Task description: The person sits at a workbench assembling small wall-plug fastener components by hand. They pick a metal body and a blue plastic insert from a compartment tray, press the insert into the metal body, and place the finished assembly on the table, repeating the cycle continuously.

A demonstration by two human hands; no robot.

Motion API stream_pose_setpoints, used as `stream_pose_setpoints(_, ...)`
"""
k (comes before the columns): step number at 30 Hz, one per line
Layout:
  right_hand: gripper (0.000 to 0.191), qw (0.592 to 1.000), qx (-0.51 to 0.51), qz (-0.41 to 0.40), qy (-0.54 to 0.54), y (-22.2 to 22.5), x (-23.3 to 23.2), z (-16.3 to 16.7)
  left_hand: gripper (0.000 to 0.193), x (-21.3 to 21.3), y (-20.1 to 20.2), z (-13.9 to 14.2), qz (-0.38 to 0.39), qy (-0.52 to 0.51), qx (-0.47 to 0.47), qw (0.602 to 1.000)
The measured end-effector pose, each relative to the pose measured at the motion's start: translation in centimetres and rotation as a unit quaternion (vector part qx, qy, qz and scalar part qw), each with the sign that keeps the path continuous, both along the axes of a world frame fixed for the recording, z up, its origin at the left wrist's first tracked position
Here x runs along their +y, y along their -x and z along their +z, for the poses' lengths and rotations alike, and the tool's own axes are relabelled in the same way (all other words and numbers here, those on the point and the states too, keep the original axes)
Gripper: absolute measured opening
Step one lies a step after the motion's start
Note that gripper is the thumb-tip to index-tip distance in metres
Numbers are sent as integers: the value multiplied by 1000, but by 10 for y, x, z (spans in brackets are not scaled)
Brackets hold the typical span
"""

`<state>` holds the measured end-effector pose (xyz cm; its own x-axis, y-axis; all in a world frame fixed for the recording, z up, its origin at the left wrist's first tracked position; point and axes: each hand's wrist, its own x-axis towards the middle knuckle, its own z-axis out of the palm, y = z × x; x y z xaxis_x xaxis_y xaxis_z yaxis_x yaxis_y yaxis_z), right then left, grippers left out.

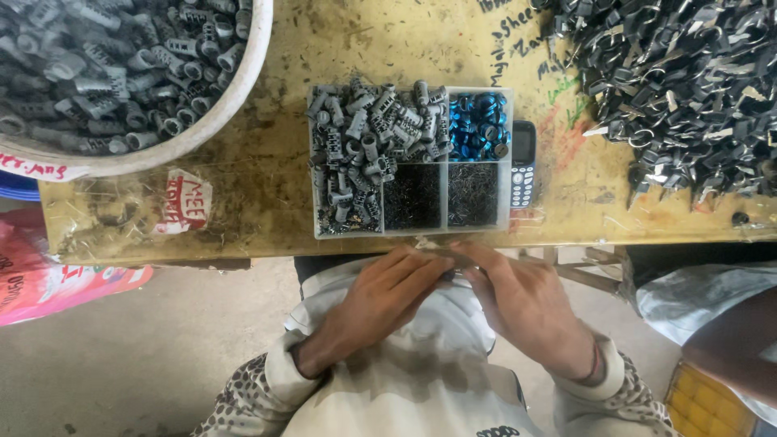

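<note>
A small dark part (450,273), blurred and mostly hidden, sits between the fingertips of the left hand (380,299) and the right hand (518,301), which meet over the person's lap just below the edge of the yellow workbench (243,218); both pinch at it, fingers curled inward. Just above the hands on the bench stands a clear divided tray (411,162) holding grey cylinders (356,154), blue rings (479,124) and two lots of tiny dark pins (441,196). A phone (523,164) lies against its right side, a white tub (194,121) of grey cylinders is at upper left, and a heap of dark metal pieces (680,89) at upper right.
</note>
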<state>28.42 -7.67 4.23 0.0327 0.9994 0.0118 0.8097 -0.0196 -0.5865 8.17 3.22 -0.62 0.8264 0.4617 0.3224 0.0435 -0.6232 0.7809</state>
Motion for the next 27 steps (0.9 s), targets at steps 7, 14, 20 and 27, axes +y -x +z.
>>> stream_pose_setpoints(7,52,995,81,53,30,3,-1,2,38,-5,0,-2,-73,14,-6,997)
stream_pose_setpoints(14,56,995,51,-45,78,1,-18,-20,35,-15,-20,-3,-27,116,-6,993)
stream_pose_setpoints(20,41,984,3,-171,-45,-76,-1,-30,27,12,3,-1,107,60,50,991)
stream_pose_setpoints(27,24,950,-190,-176,-172,-84,28,-22,6,32,13,3,228,-51,266,935)
